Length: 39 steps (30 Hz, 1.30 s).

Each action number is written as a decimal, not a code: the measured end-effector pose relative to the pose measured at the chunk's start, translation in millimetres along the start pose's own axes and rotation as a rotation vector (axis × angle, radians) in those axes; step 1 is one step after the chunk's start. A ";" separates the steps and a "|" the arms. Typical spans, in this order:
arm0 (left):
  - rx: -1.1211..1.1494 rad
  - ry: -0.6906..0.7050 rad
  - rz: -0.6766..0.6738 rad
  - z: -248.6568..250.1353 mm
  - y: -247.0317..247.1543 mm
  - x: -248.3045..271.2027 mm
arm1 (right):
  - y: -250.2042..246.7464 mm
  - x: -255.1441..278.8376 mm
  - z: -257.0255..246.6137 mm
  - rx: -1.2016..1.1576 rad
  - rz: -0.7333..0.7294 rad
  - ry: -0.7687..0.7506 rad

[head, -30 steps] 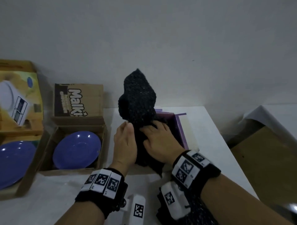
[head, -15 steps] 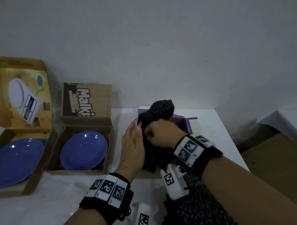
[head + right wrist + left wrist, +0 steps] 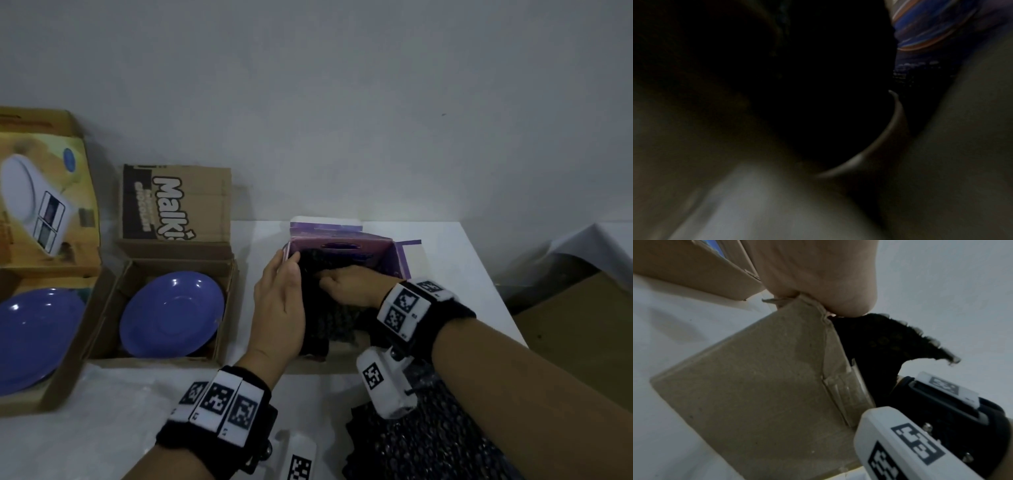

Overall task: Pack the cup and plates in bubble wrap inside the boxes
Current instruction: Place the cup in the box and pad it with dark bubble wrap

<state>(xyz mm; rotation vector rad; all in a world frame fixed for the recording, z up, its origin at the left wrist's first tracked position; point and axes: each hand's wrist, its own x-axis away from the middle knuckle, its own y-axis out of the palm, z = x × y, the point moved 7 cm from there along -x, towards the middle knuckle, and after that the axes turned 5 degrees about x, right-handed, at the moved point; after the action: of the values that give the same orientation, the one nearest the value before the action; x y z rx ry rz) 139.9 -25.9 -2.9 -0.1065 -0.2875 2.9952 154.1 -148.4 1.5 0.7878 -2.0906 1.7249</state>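
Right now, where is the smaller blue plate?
In the head view, the smaller blue plate lies in the open brown Malkist box, left of the left hand and right of the bigger plate.

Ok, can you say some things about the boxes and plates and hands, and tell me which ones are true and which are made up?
1. The right hand is pushing black bubble wrap into the purple box. True.
2. The left hand is holding a plate. False: it rests flat against the purple box's left side.
3. The small plate sits in the Malki box. True.
4. The big plate is already wrapped. False: it lies bare in the yellow box.
5. More bubble wrap lies under the right arm. True.
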 end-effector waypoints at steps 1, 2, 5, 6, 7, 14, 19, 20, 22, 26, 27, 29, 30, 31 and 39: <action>0.004 0.003 -0.001 -0.1 -0.2 0.1 | -5.3 5.3 0.2 -0.030 0.011 0.012; 0.007 0.002 -0.001 -0.4 -0.2 0.0 | -13.3 12.4 3.0 -0.047 0.045 0.040; 0.006 -0.006 0.002 -1.9 0.4 -0.1 | -39.3 41.1 21.4 -0.063 0.213 0.206; 0.009 -0.010 0.005 -1.7 0.5 -0.3 | -41.5 49.9 24.0 -0.072 0.226 0.249; 0.011 -0.012 0.007 -1.3 0.6 -0.2 | -37.9 56.6 23.2 -0.101 0.205 0.274; 0.053 -0.015 0.024 -0.5 -1.1 -0.4 | -31.7 48.1 4.3 -0.254 0.434 0.244; 0.055 -0.016 0.028 -1.8 -2.0 -2.7 | -12.2 24.2 -41.8 -0.343 0.191 -0.047; 0.047 -0.018 0.020 -0.7 -1.8 -2.3 | -2.3 21.8 -51.0 -0.147 0.115 -0.081; 0.038 -0.014 0.009 0.2 -1.4 -1.3 | 13.9 14.6 -59.9 0.278 0.100 -0.092; 0.040 -0.011 0.016 -0.9 -2.2 -1.8 | 37.0 5.4 -73.1 0.624 0.141 -0.117; 0.036 -0.009 0.012 -0.3 -1.7 -1.8 | 34.1 6.0 -72.6 0.588 0.142 -0.130; 0.033 -0.010 0.004 0.2 -1.2 -1.3 | 12.9 19.9 -66.4 0.273 0.110 -0.114; 0.036 -0.013 0.005 -0.5 -1.4 -1.4 | 0.9 25.7 -62.6 0.112 0.118 -0.135; 0.041 -0.015 0.009 -1.4 -1.6 -1.7 | -13.9 31.2 -58.6 -0.007 0.175 -0.175; 0.015 -0.030 -0.002 1.5 -0.4 0.2 | -4.1 36.7 -32.1 0.376 0.213 -0.179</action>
<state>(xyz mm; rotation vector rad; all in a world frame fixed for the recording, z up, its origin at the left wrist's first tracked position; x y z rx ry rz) 139.7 -25.7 -1.3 -0.0596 -0.2679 2.9991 124.1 -125.5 32.6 0.8751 -2.0502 2.2846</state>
